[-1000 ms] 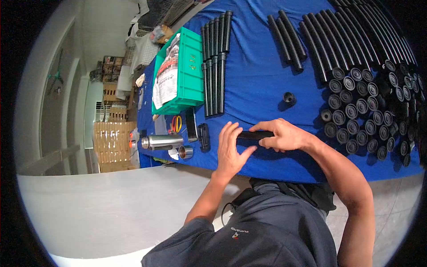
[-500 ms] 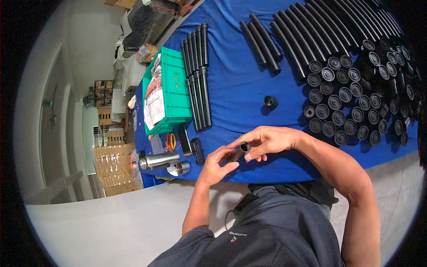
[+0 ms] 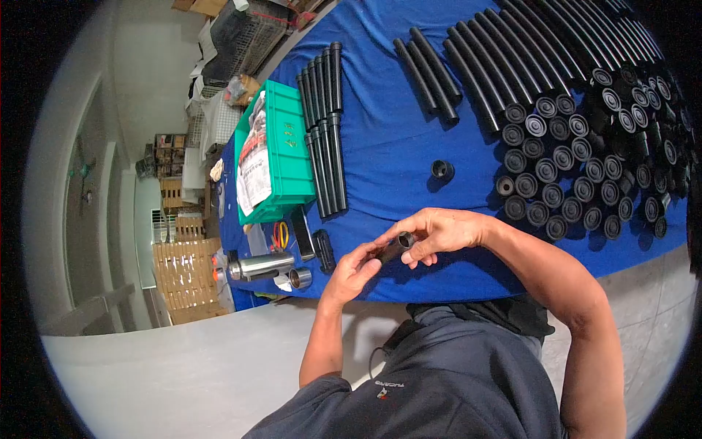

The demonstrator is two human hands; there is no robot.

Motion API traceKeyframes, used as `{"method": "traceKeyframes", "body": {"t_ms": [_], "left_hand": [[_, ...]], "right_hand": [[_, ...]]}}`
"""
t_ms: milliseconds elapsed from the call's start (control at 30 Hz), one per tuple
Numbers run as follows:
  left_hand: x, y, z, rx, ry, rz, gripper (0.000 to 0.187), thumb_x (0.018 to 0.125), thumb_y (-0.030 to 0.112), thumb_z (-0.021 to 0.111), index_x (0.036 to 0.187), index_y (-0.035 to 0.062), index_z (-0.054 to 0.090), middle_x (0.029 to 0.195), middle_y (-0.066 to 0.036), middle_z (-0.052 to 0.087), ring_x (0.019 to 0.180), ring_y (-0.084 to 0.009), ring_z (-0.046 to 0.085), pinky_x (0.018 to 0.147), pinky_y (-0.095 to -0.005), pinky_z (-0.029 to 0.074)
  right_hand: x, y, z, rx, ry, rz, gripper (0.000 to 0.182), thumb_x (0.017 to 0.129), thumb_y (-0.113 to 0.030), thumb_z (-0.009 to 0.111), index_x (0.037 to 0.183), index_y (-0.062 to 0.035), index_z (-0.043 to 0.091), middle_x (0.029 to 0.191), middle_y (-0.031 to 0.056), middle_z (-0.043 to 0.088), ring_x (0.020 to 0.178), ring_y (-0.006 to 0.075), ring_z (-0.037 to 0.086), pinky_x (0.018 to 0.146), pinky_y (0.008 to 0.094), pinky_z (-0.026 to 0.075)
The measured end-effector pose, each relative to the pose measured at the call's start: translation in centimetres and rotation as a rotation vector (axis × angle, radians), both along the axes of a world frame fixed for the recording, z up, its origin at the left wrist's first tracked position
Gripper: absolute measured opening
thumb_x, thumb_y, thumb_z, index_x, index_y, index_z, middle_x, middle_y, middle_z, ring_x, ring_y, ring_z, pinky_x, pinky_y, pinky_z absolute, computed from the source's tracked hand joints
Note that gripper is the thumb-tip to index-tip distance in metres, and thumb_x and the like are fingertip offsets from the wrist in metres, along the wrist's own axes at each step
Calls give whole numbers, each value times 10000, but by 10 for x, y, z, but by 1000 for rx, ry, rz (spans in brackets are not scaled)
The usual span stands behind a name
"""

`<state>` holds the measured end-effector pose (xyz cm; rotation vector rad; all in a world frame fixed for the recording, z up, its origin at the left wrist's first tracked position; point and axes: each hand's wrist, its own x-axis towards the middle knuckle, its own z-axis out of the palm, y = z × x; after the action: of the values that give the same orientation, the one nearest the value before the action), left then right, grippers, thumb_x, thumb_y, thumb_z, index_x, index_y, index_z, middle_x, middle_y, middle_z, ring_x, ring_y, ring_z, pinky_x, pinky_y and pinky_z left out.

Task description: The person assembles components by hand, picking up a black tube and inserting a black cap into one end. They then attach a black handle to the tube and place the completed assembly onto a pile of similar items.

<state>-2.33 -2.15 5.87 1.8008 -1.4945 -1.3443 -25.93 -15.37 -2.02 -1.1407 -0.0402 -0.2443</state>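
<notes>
A short black tube [image 3: 393,249] is held between my two hands above the blue cloth near the table's front edge, its open round end facing up toward the camera. My left hand [image 3: 352,274] has its fingers round the tube's lower left part. Thumb and fingers of my right hand [image 3: 442,235] grip it close to the open end. Beyond my right hand a single black round cap [image 3: 442,170] lies on the cloth.
A green crate [image 3: 291,154] with newspaper stands at the left, with black tubes [image 3: 332,161] beside it. Nearer are a steel flask [image 3: 262,265], a metal cup [image 3: 300,277] and yellow-handled scissors [image 3: 281,233]. Many black tubes [image 3: 493,62] and round caps [image 3: 553,195] fill the right side.
My left hand has shifted slightly left along the tube, and more of the tube shows between my hands. My right hand has barely moved.
</notes>
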Motion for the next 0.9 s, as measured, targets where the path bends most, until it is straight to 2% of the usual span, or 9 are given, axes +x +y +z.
{"method": "traceKeyframes", "body": {"t_ms": [67, 167, 267, 400, 500, 533, 633, 667, 900], "left_hand": [[4, 2, -11, -98, -21, -43, 495, 882, 189, 786, 1295, -19, 612, 1180, -108, 679, 1079, -187, 631, 982, -321, 469], [1, 0, -8, -157, -418, -178, 525, 824, 149, 837, 1273, -12, 617, 1129, -97, 703, 1018, -199, 660, 961, -325, 488], [14, 10, -22, -160, -254, -40, 487, 841, 167, 827, 1255, 11, 624, 1116, -124, 715, 995, -228, 686, 951, -346, 507], [-10, 3, -16, -334, 576, 444, 335, 921, 102, 726, 1234, 49, 620, 1170, -200, 700, 1095, -272, 678, 944, -400, 544], [-17, -6, -7, -215, 885, 542, 309, 942, 79, 689, 1236, 28, 608, 1201, -191, 693, 1128, -299, 666, 952, -407, 564], [-16, -7, -11, -135, 974, 560, 299, 957, 105, 681, 1235, 21, 612, 1240, -168, 681, 1137, -283, 667, 938, -384, 590], [-3, 1, -51, 52, 1330, 719, 285, 975, 155, 669, 1227, 30, 624, 1248, -136, 679, 1145, -248, 666, 920, -358, 608], [-2, 2, -62, 87, 1369, 714, 291, 992, 218, 649, 1216, 34, 634, 1234, -116, 680, 1141, -219, 668, 923, -330, 605], [-30, -1, -55, 139, 1168, 786, 411, 1025, 406, 565, 1186, 37, 644, 1097, -99, 709, 993, -223, 698, 808, -325, 597]], "right_hand": [[0, 0, 0, 25, -5, -17, 507, 946, -206, 709, 1421, -98, 570, 834, 10, 659, 644, 80, 578, 597, 237, 513], [-1, -2, 2, 30, 29, -31, 553, 930, -243, 732, 1433, -91, 557, 824, 3, 657, 641, 78, 575, 596, 239, 506], [-2, -3, 4, -88, 38, -139, 655, 892, -310, 777, 1453, -81, 530, 890, 42, 663, 713, 115, 595, 620, 262, 515], [6, 6, -6, -429, 9, -392, 808, 834, -367, 829, 1489, -60, 467, 1050, 127, 640, 896, 188, 606, 707, 318, 545], [2, 7, 5, -213, 62, -280, 810, 825, -294, 841, 1500, -68, 454, 1020, 124, 648, 907, 182, 615, 778, 328, 548], [-7, 2, 24, -75, 176, -169, 778, 816, -197, 841, 1493, -81, 476, 1116, 130, 678, 979, 179, 630, 850, 330, 540], [6, 4, 11, -109, -146, -273, 711, 822, -130, 820, 1465, -89, 519, 1243, 111, 682, 1033, 163, 638, 861, 319, 537], [-6, 2, 20, -181, -27, -251, 635, 840, -101, 788, 1432, -88, 559, 1341, 86, 654, 1078, 157, 636, 880, 318, 532], [5, 3, -1, -192, 77, -267, 527, 896, -114, 711, 1401, -78, 563, 942, 82, 720, 782, 131, 682, 705, 309, 554]]}}
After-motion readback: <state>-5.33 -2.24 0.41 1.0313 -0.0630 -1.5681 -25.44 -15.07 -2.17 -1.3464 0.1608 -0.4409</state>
